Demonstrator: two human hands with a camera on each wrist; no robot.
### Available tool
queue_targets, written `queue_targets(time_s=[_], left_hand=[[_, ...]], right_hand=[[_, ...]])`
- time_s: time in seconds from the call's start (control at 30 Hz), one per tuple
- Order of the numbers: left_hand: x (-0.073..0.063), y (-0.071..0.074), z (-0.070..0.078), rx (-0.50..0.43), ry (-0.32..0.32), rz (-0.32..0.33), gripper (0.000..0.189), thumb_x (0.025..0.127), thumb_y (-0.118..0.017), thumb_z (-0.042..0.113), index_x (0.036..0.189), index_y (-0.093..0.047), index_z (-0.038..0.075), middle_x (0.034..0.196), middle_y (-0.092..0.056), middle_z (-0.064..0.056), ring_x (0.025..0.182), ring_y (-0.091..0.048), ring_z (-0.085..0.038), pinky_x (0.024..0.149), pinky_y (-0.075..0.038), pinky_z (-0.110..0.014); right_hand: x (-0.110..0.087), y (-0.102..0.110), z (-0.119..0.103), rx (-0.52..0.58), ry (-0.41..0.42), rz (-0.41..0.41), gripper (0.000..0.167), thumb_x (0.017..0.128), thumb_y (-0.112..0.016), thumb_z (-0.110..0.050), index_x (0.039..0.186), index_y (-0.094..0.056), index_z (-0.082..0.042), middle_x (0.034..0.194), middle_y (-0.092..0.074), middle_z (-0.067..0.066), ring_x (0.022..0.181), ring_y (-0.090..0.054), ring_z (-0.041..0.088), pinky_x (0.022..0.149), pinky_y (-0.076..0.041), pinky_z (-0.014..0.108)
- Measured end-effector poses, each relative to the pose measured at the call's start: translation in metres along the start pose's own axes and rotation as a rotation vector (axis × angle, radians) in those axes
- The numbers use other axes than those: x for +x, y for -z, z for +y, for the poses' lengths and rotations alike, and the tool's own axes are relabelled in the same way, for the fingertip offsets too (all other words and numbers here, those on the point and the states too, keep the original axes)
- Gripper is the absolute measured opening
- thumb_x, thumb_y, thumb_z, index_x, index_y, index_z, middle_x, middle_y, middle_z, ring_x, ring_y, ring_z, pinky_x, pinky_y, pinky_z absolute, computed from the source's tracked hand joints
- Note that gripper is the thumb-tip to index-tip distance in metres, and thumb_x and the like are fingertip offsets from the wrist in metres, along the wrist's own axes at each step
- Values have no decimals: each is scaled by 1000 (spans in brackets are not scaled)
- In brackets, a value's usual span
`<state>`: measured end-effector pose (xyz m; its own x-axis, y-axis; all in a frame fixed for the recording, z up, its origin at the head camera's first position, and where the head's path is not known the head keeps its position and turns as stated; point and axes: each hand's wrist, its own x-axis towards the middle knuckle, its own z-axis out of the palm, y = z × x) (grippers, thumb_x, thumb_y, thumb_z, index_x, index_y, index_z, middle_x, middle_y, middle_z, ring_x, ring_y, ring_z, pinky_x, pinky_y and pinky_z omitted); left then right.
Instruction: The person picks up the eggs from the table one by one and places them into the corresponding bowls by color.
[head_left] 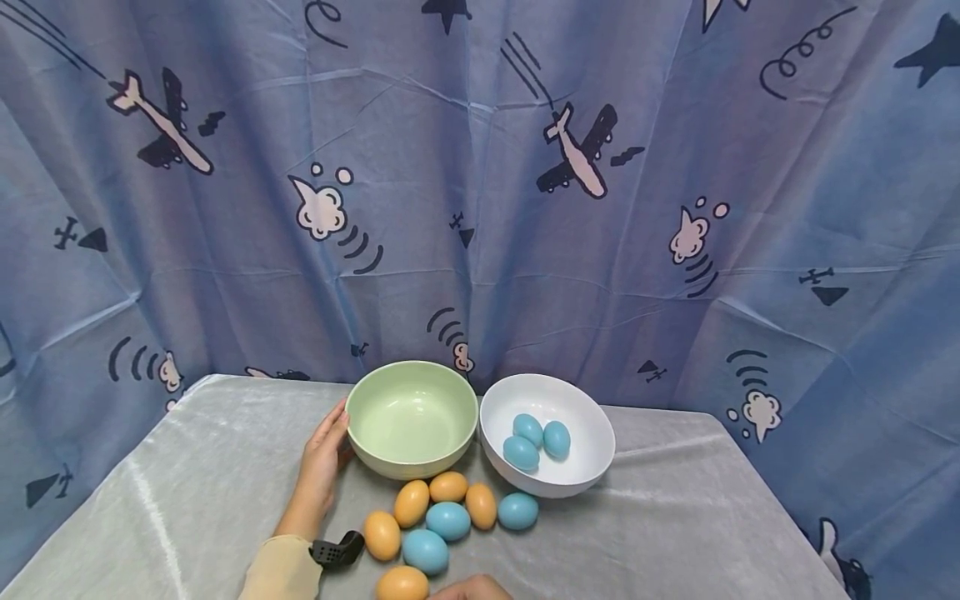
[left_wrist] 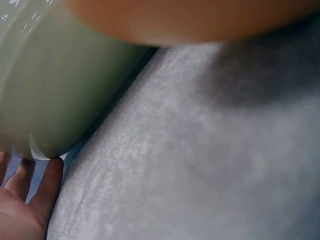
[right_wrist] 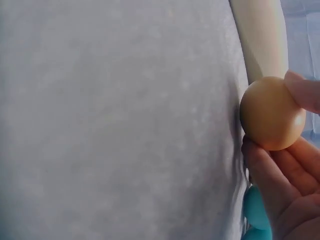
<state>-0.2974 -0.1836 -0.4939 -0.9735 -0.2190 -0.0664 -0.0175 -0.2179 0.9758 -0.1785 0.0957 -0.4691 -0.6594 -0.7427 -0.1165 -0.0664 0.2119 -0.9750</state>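
At the left side of a green bowl (head_left: pixel 412 467), my left hand (head_left: pixel 322 467) rests its fairly straight fingers against the outer wall. The left wrist view shows those fingers (left_wrist: pixel 47 187) touching the bowl (left_wrist: pixel 55 90). My right hand (head_left: pixel 474 588), mostly below the head view's edge, pinches a yellow-orange egg (right_wrist: pixel 272 114) between thumb and fingers. That egg (head_left: pixel 402 583) is the nearest one in the head view. Beyond it lie several other yellow-orange eggs (head_left: pixel 382 535) and three blue eggs (head_left: pixel 425 552). No eggs show inside the green bowl.
Right of the green bowl, a white bowl (head_left: pixel 592 450) holds three blue eggs (head_left: pixel 527 430). Both bowls stand near the back edge of a table with a grey cloth (head_left: pixel 660 525). A blue patterned curtain (head_left: pixel 480 208) hangs behind.
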Motion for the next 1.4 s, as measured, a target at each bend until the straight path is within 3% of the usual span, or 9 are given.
queue_targets(time_s=[0.1, 0.33, 0.57, 0.73, 1.0, 1.4], left_hand=[[0, -1, 1, 1, -3, -2, 59, 107, -43, 40, 158, -28, 17, 165, -25, -3, 150, -27, -27, 121, -27, -52], [0, -3, 2, -2, -2, -4, 58, 107, -43, 40, 158, -28, 16, 165, -25, -3, 150, -27, -27, 120, -27, -52], [0, -3, 2, -2, -9, -4, 58, 107, -42, 39, 158, -28, 16, 165, -25, -4, 151, -26, -27, 121, -27, -52], [1, -2, 1, 0, -10, -6, 58, 107, -43, 40, 158, -28, 16, 165, -24, -3, 151, -25, -27, 121, -26, -53], [0, -2, 1, 6, -6, -8, 60, 106, -43, 41, 158, -28, 16, 166, -24, -3, 151, -25, -27, 121, -26, -53], [-2, -1, 1, 11, -7, 5, 60, 106, -42, 43, 158, -27, 17, 165, -25, -2, 149, -28, -25, 119, -29, -49]], right_hand=[[0, 1, -3, 10, -24, 3, 28, 91, -68, -24, 104, -78, -1, 91, -78, 1, 77, -64, -4, 68, -54, 17], [3, 5, -10, 56, -102, 100, 24, 87, -73, -11, 106, -76, 3, 102, -75, 21, 88, -67, 2, 74, -52, 14], [2, 14, -22, 61, -217, 128, 27, 84, -78, -9, 111, -76, -5, 107, -76, 12, 99, -70, 15, 88, -58, 36], [2, 18, -26, 53, -181, 136, 28, 84, -76, -7, 112, -76, -6, 108, -76, 11, 100, -69, 17, 89, -57, 38], [2, 26, -39, 131, -97, 171, 36, 79, -79, -4, 115, -74, -4, 113, -74, 11, 98, -70, 15, 81, -58, 25], [16, 37, -60, -4, -2, 225, 41, 75, -87, -12, 114, -75, -5, 112, -75, 10, 98, -67, 4, 79, -53, 15]])
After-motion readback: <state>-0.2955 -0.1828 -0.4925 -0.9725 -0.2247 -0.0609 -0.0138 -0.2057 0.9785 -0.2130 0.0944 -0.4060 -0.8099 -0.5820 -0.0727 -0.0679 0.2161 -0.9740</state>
